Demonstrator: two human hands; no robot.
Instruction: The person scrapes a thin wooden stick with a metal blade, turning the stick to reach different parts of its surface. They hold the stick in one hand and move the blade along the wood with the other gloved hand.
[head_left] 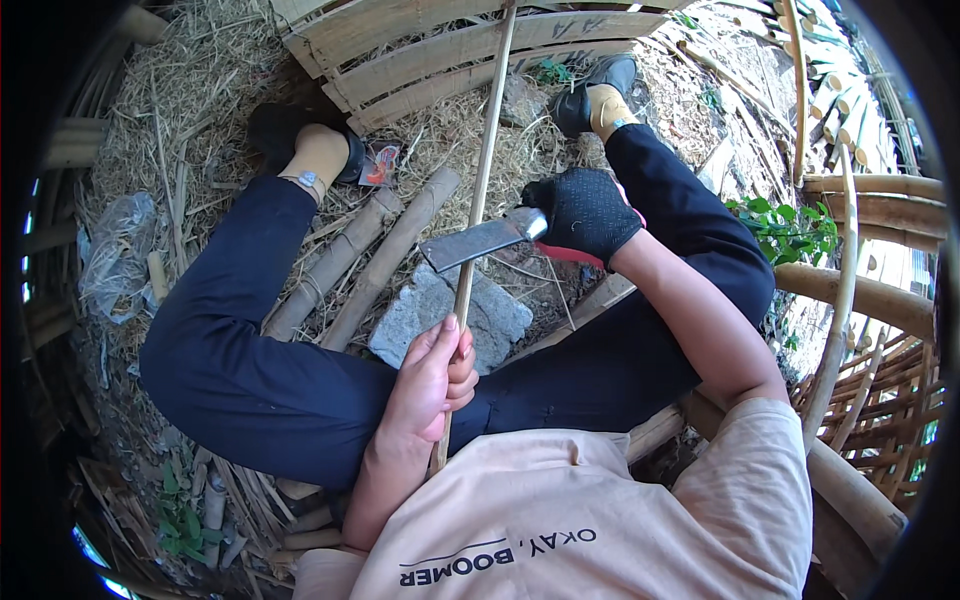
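Note:
My bare left hand (437, 380) is wrapped round a long, narrow bamboo strip (490, 140), thumb along its side. The strip runs from my lap up past the top of the picture. My right hand (588, 215), in a black knit glove with red at the cuff, is closed on the handle of a broad, square-ended chopping knife (468, 245). Its dark blade crosses the strip a little above my left hand; whether its edge cuts into the strip I cannot tell. Below the blade, between my legs, lies a rough grey stone block (405, 322).
Two wooden poles (395, 262) lie left of the stone. A slatted wooden panel (440, 85) stands ahead, between my feet. A crumpled plastic bag (118, 262) is at the left. Bamboo rails (860, 300) and a leafy plant (785, 228) are at the right. Straw covers the ground.

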